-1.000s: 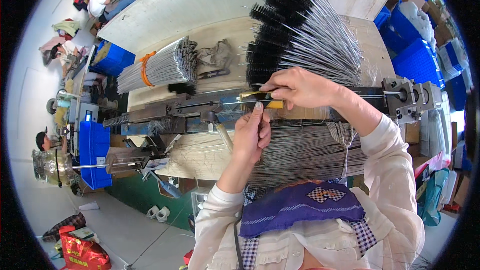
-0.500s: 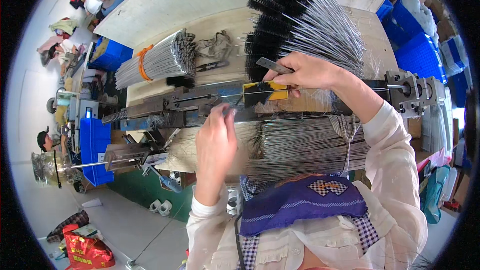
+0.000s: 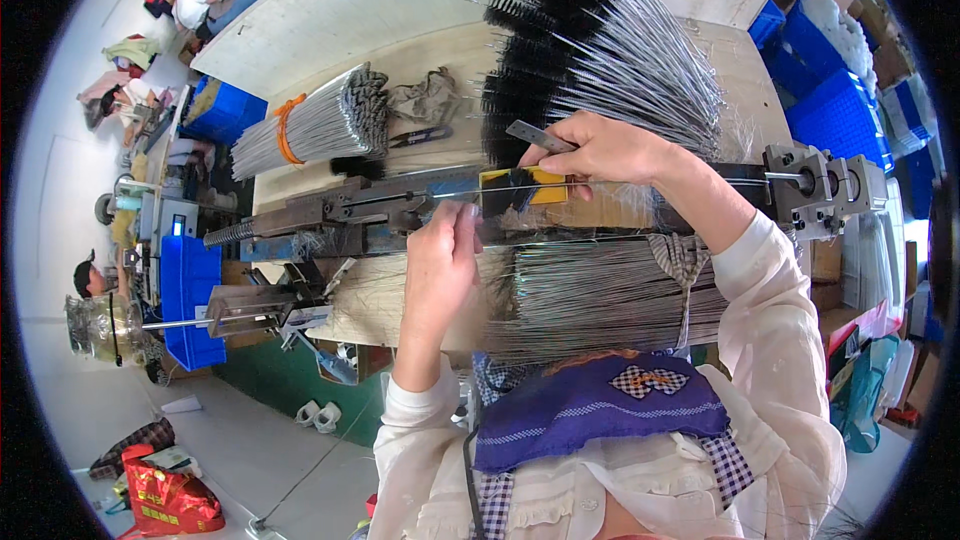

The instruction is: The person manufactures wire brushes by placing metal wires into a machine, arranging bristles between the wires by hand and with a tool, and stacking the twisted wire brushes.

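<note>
My right hand (image 3: 612, 152) is closed on a flat metal strip (image 3: 540, 136) that looks like a short ruler. Its fingers rest at the far edge of a yellow tray (image 3: 550, 190) holding loose black bristles (image 3: 508, 190). A thin twisted wire (image 3: 640, 181) runs across the tray toward a metal clamping head (image 3: 812, 180) at the right. Just left of the tray, my left hand (image 3: 440, 265) has thumb and fingers pinched together near the wire; what lies between them is too small to make out.
Finished black wire brushes (image 3: 600, 50) lie fanned behind the tray. A tied bundle of wires (image 3: 300, 125), a rag (image 3: 425, 97) and snips (image 3: 420, 136) lie at the far left. Loose wires (image 3: 610, 290) fill the near side. A metal rail (image 3: 350, 205) spans the bench.
My left hand has shifted slightly right, its pinched fingertips now closer to the yellow tray. My right hand keeps the metal strip at the tray's far edge.
</note>
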Available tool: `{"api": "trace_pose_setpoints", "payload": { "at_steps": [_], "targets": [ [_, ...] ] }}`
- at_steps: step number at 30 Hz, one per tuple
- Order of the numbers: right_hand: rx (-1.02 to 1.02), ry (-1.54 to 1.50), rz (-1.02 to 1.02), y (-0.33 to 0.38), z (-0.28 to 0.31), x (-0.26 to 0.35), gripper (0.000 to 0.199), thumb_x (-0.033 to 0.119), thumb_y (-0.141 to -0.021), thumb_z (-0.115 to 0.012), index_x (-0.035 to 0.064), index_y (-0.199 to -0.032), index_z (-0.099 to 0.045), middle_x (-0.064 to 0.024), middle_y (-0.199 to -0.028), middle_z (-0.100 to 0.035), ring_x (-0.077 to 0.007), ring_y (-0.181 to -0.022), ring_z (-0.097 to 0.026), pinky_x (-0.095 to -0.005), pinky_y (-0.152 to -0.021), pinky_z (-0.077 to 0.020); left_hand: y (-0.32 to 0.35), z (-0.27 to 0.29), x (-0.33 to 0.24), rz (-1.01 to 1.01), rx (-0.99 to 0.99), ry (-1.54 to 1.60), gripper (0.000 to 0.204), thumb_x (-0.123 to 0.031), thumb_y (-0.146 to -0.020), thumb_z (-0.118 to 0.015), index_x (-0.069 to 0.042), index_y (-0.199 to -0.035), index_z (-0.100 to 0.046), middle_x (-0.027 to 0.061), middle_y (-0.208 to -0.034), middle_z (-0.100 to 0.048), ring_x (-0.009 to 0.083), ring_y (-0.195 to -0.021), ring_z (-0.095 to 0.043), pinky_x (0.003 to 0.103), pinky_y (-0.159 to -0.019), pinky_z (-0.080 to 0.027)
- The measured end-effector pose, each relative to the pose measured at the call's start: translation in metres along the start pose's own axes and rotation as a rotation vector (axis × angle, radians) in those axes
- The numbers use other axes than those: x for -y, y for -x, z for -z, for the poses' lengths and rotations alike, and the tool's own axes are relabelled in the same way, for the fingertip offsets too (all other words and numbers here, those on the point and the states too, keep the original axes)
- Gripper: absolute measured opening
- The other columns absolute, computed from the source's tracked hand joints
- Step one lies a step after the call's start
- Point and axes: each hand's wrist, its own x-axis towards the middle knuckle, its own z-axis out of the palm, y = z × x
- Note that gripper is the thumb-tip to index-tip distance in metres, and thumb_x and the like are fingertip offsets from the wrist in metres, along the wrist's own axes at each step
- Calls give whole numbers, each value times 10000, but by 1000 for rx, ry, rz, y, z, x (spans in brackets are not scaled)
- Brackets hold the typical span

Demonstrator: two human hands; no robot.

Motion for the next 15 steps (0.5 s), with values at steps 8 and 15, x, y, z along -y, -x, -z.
{"api": "trace_pose_setpoints", "payload": {
  "at_steps": [8,15],
  "targets": [
    [-4,-33,-56,0,3,-2,265,110,-940,-539,-43,-1145,-603,3,-745,-534,-83,-575,-554,-232,-559,-490,33,-9,-24,40,78,601,186,-152,-991,-491,-20,-888,-572,-14,-583,-500,76,-423,-435,225,-411,-337],
    [-9,-20,-45,0,-2,3,259,108,-943,-528,-41,-1141,-601,-26,-796,-582,-102,-596,-584,-243,-579,-520,32,-69,-3,60,120,1007,246,-236,-994,-513,-10,-949,-601,60,-1010,-552,128,-865,-570,260,-781,-469]
  ]
}}
